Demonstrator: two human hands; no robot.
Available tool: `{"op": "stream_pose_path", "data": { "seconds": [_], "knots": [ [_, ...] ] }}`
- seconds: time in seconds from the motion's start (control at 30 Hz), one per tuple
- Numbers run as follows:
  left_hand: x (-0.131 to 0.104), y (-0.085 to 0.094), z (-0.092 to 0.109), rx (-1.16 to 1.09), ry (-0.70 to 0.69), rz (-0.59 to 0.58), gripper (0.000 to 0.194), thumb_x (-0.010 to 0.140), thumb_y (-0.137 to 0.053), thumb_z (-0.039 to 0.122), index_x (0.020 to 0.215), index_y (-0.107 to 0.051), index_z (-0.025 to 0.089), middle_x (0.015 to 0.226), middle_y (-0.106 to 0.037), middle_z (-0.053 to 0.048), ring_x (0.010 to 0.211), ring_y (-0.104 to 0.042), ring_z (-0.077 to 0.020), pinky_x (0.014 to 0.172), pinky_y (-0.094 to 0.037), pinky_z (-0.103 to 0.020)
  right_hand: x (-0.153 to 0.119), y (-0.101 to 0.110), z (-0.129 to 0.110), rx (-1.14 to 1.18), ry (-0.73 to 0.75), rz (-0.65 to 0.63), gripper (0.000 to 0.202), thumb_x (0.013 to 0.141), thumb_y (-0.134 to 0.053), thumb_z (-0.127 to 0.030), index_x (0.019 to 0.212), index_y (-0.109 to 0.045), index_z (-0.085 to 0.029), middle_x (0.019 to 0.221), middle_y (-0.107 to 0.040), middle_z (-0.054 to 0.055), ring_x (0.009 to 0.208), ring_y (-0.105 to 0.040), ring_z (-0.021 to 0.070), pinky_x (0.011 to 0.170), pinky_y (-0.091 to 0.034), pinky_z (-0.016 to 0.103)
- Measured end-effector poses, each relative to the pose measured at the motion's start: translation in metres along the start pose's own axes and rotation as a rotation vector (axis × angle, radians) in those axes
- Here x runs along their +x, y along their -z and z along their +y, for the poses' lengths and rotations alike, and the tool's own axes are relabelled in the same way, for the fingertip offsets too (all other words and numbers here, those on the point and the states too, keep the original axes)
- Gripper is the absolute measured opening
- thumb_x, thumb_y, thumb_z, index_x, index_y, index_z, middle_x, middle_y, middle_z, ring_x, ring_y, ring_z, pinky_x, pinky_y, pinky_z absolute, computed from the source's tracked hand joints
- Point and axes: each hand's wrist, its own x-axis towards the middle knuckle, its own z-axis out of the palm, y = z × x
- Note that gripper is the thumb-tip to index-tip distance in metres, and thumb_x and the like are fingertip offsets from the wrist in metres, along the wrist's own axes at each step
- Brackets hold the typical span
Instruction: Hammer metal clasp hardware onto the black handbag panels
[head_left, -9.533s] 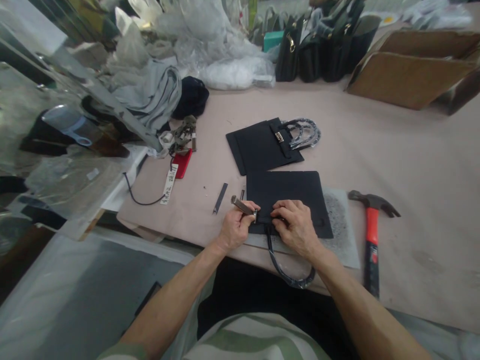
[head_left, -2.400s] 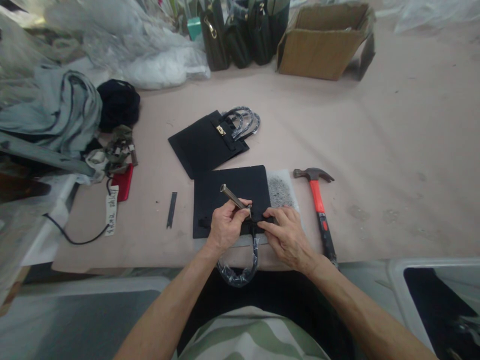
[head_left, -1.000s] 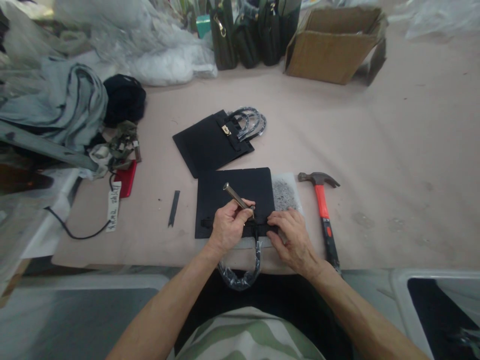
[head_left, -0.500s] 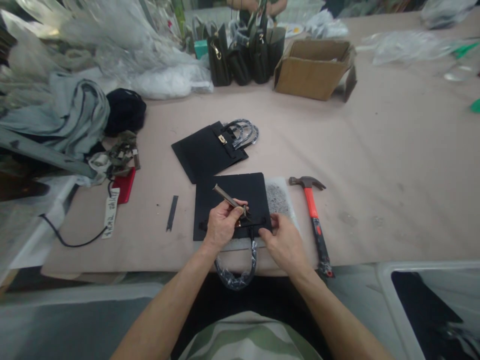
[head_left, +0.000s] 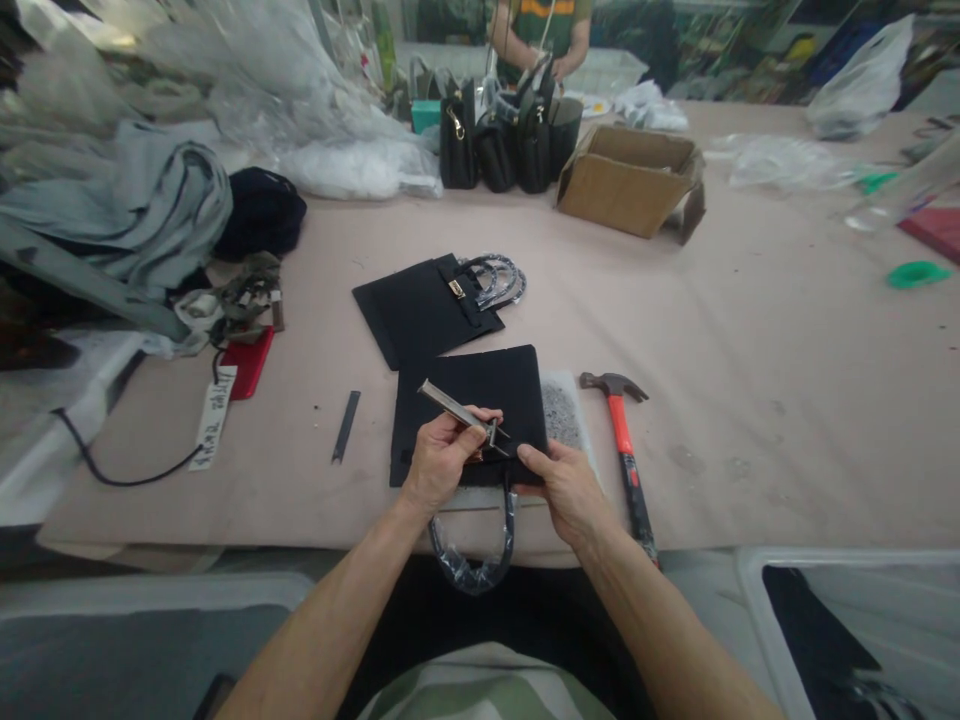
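A black handbag panel (head_left: 469,385) lies flat near the table's front edge, its plastic-wrapped handle (head_left: 472,572) hanging towards me. My left hand (head_left: 442,455) grips a metal bar tool with thin prongs (head_left: 450,402). Those prongs point right, over the panel's lower part; whether they touch it I cannot tell. With the thumb on top and the fingers around the right edge, my right hand (head_left: 566,485) pinches the panel near the handle's base. Beneath the panel, a speckled pale slab (head_left: 561,408) sticks out. A claw hammer (head_left: 621,425) with a red and black handle lies to the right.
Another black handbag panel (head_left: 427,310) with wrapped handles lies behind. A flat dark strip (head_left: 346,427) is at left. Further back stand several black bags (head_left: 499,145) and a cardboard box (head_left: 626,185). Plastic bins (head_left: 750,580) flank me below the table. Across the table is another person (head_left: 544,40).
My right hand has shifted onto the panel's lower right corner, thumb now pressing on top. The tool in my left hand has turned slightly. My view has tilted up.
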Motion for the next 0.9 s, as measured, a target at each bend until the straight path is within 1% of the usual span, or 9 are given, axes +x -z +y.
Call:
{"op": "stream_pose_path", "data": {
  "seconds": [0.07,0.13,0.23,0.3,0.4,0.5,0.7,0.8,0.9],
  "knots": [
    [-0.001,0.000,0.003,0.021,0.013,-0.023,0.029,0.085,-0.078,0.041,0.099,-0.074,0.016,0.111,-0.078,-0.012,0.087,-0.074,-0.0195,0.065,-0.057,-0.025,0.003,0.001,0.004,0.009,0.012,-0.008,0.046,0.059,-0.085,-0.050,0.091,-0.075,-0.019,0.083,-0.076,0.005,0.073,-0.064,0.0222,0.062,-0.053,0.034],
    [-0.002,-0.001,0.006,0.035,0.008,-0.042,0.027,0.084,-0.078,0.040,0.097,-0.074,0.016,0.111,-0.079,-0.012,0.087,-0.074,-0.0190,0.062,-0.055,-0.023,0.006,0.002,0.008,0.024,0.024,-0.029,0.043,0.058,-0.086,-0.048,0.089,-0.075,-0.019,0.081,-0.075,0.004,0.068,-0.062,0.0205,0.062,-0.052,0.034],
    [-0.002,-0.001,0.008,0.051,0.003,-0.044,0.027,0.084,-0.078,0.040,0.097,-0.075,0.016,0.111,-0.079,-0.012,0.087,-0.073,-0.0193,0.062,-0.055,-0.023,0.010,0.005,0.009,0.033,0.041,-0.065,0.040,0.059,-0.086,-0.044,0.090,-0.076,-0.020,0.083,-0.075,0.002,0.072,-0.063,0.0209,0.069,-0.053,0.035],
    [-0.002,0.000,0.007,0.060,0.035,-0.036,0.029,0.085,-0.077,0.041,0.098,-0.075,0.016,0.112,-0.078,-0.012,0.088,-0.073,-0.0198,0.062,-0.056,-0.023,0.012,0.008,0.008,0.013,0.067,-0.104,0.036,0.062,-0.086,-0.043,0.089,-0.077,-0.021,0.084,-0.075,0.001,0.074,-0.063,0.0209,0.073,-0.053,0.036],
    [0.000,0.003,0.002,0.045,0.067,-0.018,0.030,0.087,-0.075,0.044,0.100,-0.075,0.017,0.113,-0.078,-0.012,0.095,-0.074,-0.0219,0.069,-0.059,-0.025,0.014,0.013,0.005,-0.062,0.119,-0.167,0.032,0.064,-0.086,-0.045,0.084,-0.078,-0.022,0.076,-0.072,-0.001,0.068,-0.061,0.0189,0.066,-0.053,0.035],
    [0.001,0.005,-0.003,-0.003,0.051,-0.005,0.030,0.086,-0.076,0.045,0.099,-0.075,0.018,0.112,-0.079,-0.011,0.099,-0.074,-0.0235,0.074,-0.061,-0.028,0.018,0.018,0.005,-0.095,0.127,-0.191,0.033,0.063,-0.087,-0.048,0.079,-0.078,-0.021,0.070,-0.069,0.000,0.062,-0.058,0.0178,0.059,-0.052,0.033],
    [0.001,0.006,-0.004,-0.038,0.070,-0.030,0.029,0.086,-0.077,0.044,0.100,-0.076,0.018,0.114,-0.078,-0.011,0.100,-0.074,-0.0247,0.072,-0.061,-0.028,0.023,0.019,0.012,-0.074,0.114,-0.187,0.039,0.062,-0.088,-0.054,0.080,-0.078,-0.021,0.068,-0.069,0.000,0.057,-0.057,0.0165,0.055,-0.051,0.032],
    [0.002,0.005,0.001,-0.030,0.056,-0.043,0.027,0.087,-0.076,0.041,0.101,-0.076,0.019,0.114,-0.078,-0.011,0.093,-0.074,-0.0224,0.066,-0.058,-0.026,0.024,0.018,0.014,-0.073,0.105,-0.168,0.040,0.062,-0.088,-0.053,0.081,-0.077,-0.020,0.069,-0.069,0.001,0.057,-0.058,0.0172,0.053,-0.052,0.032],
    [0.004,0.003,0.009,0.013,0.048,-0.056,0.025,0.087,-0.074,0.038,0.102,-0.077,0.019,0.111,-0.078,-0.009,0.076,-0.070,-0.0164,0.054,-0.052,-0.022,0.024,0.017,0.013,-0.075,0.099,-0.148,0.039,0.064,-0.088,-0.051,0.084,-0.077,-0.020,0.072,-0.071,0.002,0.059,-0.060,0.0179,0.052,-0.052,0.032]
  ]
}}
